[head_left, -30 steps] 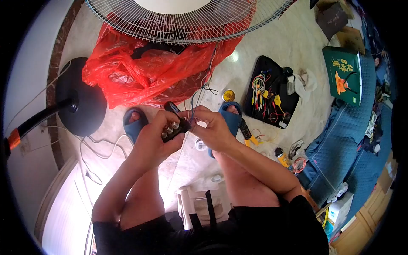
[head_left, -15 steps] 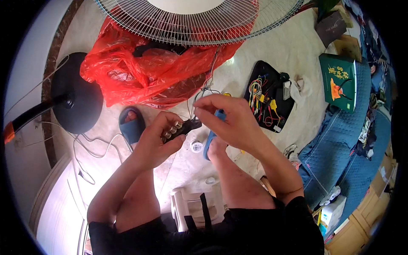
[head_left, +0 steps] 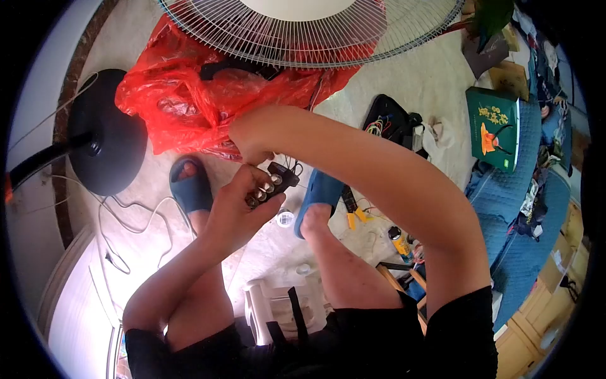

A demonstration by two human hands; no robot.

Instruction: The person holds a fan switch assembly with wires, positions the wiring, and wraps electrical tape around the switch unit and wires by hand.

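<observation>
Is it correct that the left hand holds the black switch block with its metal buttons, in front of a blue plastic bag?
Not quite: the head view shows a red plastic bag, not blue. The left hand does hold the black switch block.

Glossy crinkled red plastic bag (head_left: 189, 101), white metal wire fan guard (head_left: 309, 38), smooth polished stone floor (head_left: 416, 82) (faintly shiny), black plastic switch block (head_left: 273, 183) with metallic buttons

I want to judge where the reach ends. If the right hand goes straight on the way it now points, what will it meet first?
The right hand points toward the upper left of the picture. The first thing in that line looks to be the red bag, which lies just beyond the knuckles. Depth is unclear, so the hand may pass above it.
</observation>
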